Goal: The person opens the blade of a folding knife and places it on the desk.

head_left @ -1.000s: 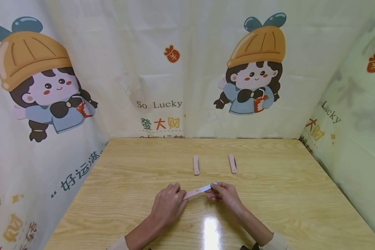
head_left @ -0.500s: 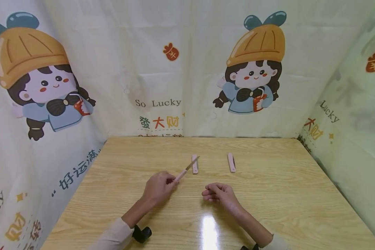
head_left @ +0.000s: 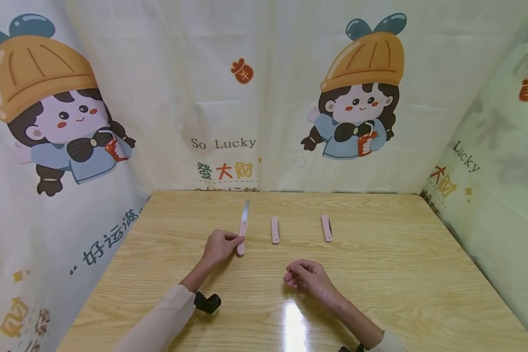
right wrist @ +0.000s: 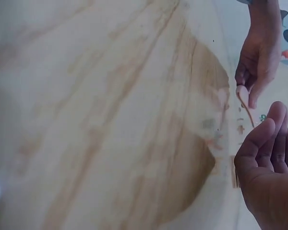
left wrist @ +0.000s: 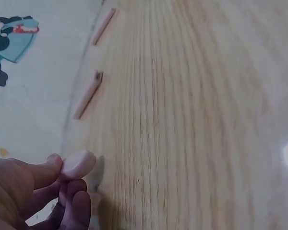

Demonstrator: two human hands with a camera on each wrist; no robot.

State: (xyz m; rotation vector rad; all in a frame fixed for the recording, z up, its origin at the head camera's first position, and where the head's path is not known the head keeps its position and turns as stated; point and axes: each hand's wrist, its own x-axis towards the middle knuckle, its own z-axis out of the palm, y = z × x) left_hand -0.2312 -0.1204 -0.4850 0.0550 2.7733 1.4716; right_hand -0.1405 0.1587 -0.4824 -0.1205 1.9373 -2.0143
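Note:
My left hand (head_left: 220, 246) pinches the pink handle of an unfolded folding knife (head_left: 242, 231) between thumb and fingers. Its silver blade points toward the back of the table. In the left wrist view the rounded end of the knife (left wrist: 79, 164) sticks out past the thumb, over the wood. To its right lie two folded pink knives, the nearer folded knife (head_left: 275, 230) and the farther folded knife (head_left: 327, 228), both roughly upright in the head view. My right hand (head_left: 312, 279) hovers over the table in front of them, fingers loosely curled around nothing.
A light wood table (head_left: 391, 274) fills the lower view, with a glare spot near its front. Printed curtains (head_left: 286, 112) stand along the back and both sides. A black wrist camera (head_left: 208, 302) is strapped to the left wrist.
The right hand has let go of the knife and stayed near its spot. The left hand has carried the knife left and toward the back, turning the blade to point away.

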